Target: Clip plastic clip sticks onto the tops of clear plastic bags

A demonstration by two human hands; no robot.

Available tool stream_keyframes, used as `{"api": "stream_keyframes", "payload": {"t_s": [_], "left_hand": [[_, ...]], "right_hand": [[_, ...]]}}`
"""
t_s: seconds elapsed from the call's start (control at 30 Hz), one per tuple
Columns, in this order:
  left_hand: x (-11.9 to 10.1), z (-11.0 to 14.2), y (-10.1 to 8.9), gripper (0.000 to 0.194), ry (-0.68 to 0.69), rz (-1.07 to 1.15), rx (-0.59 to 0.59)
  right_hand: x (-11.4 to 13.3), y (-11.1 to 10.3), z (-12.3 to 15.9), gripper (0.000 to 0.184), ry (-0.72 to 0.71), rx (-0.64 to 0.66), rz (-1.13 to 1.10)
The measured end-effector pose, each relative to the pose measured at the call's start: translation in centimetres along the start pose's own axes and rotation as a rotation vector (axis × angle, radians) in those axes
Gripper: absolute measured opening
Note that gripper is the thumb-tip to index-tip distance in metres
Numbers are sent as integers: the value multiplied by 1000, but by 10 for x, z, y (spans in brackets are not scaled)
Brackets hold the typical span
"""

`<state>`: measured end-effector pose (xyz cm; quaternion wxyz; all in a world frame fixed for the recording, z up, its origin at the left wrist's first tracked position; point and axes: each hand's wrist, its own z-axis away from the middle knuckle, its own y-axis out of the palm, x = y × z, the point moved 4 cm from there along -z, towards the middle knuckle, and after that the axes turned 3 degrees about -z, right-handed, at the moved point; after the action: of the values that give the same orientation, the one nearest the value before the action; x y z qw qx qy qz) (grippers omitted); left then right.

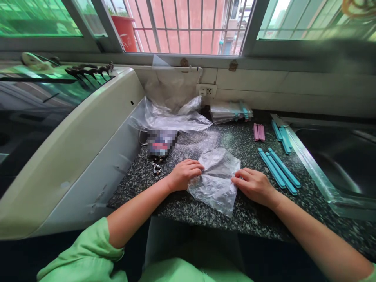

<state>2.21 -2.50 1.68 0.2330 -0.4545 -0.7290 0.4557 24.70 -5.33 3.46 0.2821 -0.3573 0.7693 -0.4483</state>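
A crinkled clear plastic bag (216, 182) is spread between my hands, its lower corner close to the counter's front edge. My left hand (188, 173) grips the bag's left edge with its fingers pressed together. On the opposite edge, my right hand (254, 185) pinches the plastic between thumb and fingers. Several long blue bag clips (279, 172) lie just beyond my right hand. Farther back are short pink clips (259, 132) and more blue clips (281, 136).
A sink (337, 156) is set into the speckled counter (252, 217) at right. Loose plastic bags (176, 115) and a stack of flat bags (227, 111) lie along the wall, below a socket (206, 90). A pixelated object (161, 143) sits near the white appliance (96, 156).
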Motion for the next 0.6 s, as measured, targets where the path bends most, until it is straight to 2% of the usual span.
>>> {"api": "stream_keyframes", "payload": {"t_s": [0.1,0.2,0.3,0.4,0.47,0.53,0.6], "left_hand": [[0,-1,0,15,-16,29,-16],[3,-2,-1,35,-90,61,-67],[7,-5,0,45,-160,66,-96],[9,-14,5,39,-174,47,-125],[9,-23,8,26,-164,48,-179],[8,-31,9,16,-148,72,-250],[6,-38,7,15,-141,114,-314]], "right_hand": [[-2,-4,0,17,50,-64,-132],[-14,-8,3,15,190,-205,-335],[-26,-7,5,16,333,-254,-479],[-31,-6,6,13,438,-261,-566],[-32,-7,6,11,483,-291,-594],[-33,-9,6,8,499,-335,-598],[-34,-13,6,7,503,-375,-582]]}}
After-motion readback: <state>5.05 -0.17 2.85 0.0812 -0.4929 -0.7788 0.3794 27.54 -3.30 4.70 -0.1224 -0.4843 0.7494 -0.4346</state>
